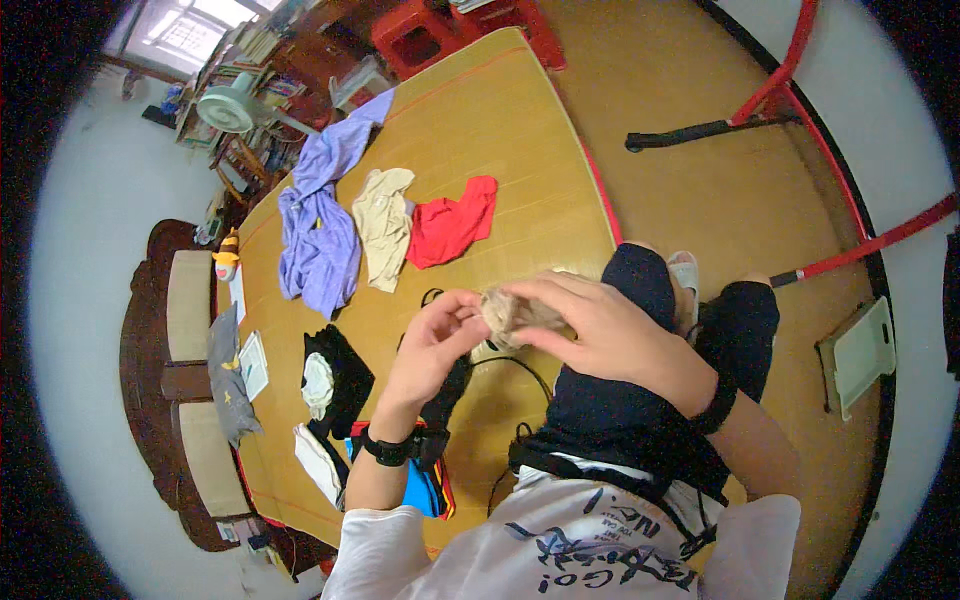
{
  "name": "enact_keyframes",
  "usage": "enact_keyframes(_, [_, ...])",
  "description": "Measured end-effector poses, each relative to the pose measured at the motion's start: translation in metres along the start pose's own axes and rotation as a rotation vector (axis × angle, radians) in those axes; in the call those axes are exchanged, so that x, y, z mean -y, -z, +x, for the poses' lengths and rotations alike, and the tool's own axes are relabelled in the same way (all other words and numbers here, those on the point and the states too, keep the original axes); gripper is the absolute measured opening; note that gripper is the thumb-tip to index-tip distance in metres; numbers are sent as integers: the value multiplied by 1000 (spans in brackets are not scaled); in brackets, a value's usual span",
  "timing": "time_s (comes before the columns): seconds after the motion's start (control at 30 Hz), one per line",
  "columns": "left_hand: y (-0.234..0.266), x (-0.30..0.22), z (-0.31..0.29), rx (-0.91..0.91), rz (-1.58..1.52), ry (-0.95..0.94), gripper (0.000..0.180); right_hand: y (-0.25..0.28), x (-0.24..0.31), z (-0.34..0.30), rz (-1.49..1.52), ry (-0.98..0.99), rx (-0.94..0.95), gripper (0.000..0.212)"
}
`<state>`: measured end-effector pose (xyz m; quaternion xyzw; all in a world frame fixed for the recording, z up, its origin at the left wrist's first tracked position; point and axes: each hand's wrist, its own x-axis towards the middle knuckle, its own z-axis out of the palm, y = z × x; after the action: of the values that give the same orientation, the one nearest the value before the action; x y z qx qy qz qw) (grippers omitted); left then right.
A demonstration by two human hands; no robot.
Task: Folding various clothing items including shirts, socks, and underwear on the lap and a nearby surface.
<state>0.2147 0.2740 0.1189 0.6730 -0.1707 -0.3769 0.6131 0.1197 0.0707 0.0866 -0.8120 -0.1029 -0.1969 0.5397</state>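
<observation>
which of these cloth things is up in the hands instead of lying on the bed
The small bunched beige cloth, between the left hand and the right hand; the cream garment, red garment and purple garment lie on the bed.

From the wearer's head, the left of two side-by-side fisheye cameras looked down past a white shirt (610, 535), with the left hand (440, 342) and right hand (628, 328) close below the lens, the mat-covered bed (500, 110) stretching beyond, a window (197, 36) at upper left and straight edges bowing toward the dark round rim.
</observation>
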Motion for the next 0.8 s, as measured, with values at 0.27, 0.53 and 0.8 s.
enact_keyframes(0.27, [-61, -5, 17, 177, -67, 22, 23, 52, 21, -41, 154, -436, -289, 15])
enact_keyframes(0.53, [-115, -7, 35, 216, -423, 96, 25, 108, 59, -80, 472, -503, -579, 18])
enact_keyframes(0.8, [-122, 51, 77, 146, -364, 162, 22, 104, 44, -110, 618, -780, -342, 23])
